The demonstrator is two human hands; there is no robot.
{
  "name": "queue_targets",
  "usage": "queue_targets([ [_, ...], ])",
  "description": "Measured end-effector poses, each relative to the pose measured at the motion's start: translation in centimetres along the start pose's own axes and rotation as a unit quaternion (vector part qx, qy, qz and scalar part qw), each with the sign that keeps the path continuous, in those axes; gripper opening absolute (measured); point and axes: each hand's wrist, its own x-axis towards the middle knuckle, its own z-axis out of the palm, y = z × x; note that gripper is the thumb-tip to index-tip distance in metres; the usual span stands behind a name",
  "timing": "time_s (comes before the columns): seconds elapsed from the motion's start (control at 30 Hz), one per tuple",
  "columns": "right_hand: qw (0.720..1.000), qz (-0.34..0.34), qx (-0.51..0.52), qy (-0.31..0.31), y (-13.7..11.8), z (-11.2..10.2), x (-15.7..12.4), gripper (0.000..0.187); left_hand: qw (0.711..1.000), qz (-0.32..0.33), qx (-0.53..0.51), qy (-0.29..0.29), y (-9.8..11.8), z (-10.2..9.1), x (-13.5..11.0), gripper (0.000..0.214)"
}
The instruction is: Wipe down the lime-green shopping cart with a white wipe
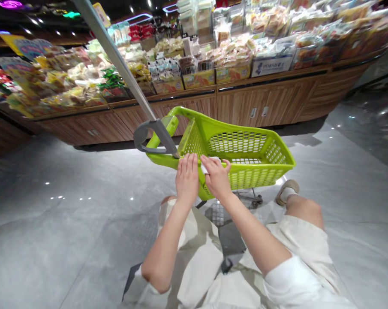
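Observation:
A lime-green plastic shopping cart (267,166) stands in front of me, its perforated basket reaching to the right. My left hand (187,178) rests over the near rim beside the cart's handle end, fingers together and bent over the edge. Just to its right, my right hand (218,176) presses a crumpled white tissue or cloth (209,163) against the same rim, with the little finger sticking out. Part of the white piece is hidden under the fingers. Left of my hands, a grey loop-shaped handle (145,137) on a long grey pole (126,73) lies against the cart's handle.
Behind the cart runs a wood-fronted display counter (239,105) heaped with packaged food (232,51). A white printed box (272,64) sits on its edge. Grey glossy tiles (68,223) cover the floor. My shoe (287,191) is close to the cart's wheel (257,200).

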Motion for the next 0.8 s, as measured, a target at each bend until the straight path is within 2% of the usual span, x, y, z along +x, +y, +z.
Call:
queue_targets([
  [0.13, 0.983, 0.057, 0.169, 0.038, 0.4, -2.9, 1.2, 0.042, 0.998, 0.021, -0.062, -0.015, -0.3, -1.3, -0.2, 0.062],
  [0.23, 0.943, 0.063, 0.325, 0.013, 1.1, -6.0, 1.3, 0.024, 0.986, 0.027, -0.165, -0.006, -0.5, -2.6, 0.1, 0.066],
  [0.33, 0.917, 0.058, 0.389, -0.069, 0.8, -8.4, 1.3, 0.019, 0.936, 0.022, -0.351, -0.006, -0.4, -4.2, 0.4, 0.066],
  [0.4, 0.914, 0.078, 0.374, -0.132, 0.4, -9.3, 1.1, 0.023, 0.887, -0.004, -0.458, -0.056, -0.1, -5.1, 0.4, 0.05],
  [0.5, 0.879, 0.15, 0.406, -0.199, 0.4, -9.3, 0.6, 0.033, 0.799, -0.123, -0.569, -0.154, 0.5, -5.9, -0.2, 0.029],
  [0.57, 0.837, 0.193, 0.479, -0.179, 0.7, -8.7, -0.2, 0.041, 0.739, -0.214, -0.619, -0.16, 1.0, -5.8, -0.9, 0.03],
  [0.6, 0.815, 0.207, 0.515, -0.165, 0.9, -8.2, -0.7, 0.045, 0.719, -0.248, -0.633, -0.146, 1.2, -5.6, -1.3, 0.031],
  [0.63, 0.796, 0.217, 0.542, -0.159, 1.1, -7.7, -1.2, 0.048, 0.707, -0.273, -0.64, -0.129, 1.3, -5.4, -1.7, 0.032],
  [0.7, 0.771, 0.235, 0.564, -0.18, 1.4, -6.9, -2.5, 0.048, 0.701, -0.3, -0.639, -0.105, 1.5, -5.0, -2.5, 0.033],
  [0.8, 0.752, 0.266, 0.569, -0.2, 1.8, -6.0, -4.2, 0.045, 0.694, -0.303, -0.642, -0.116, 1.3, -4.7, -3.4, 0.033],
])
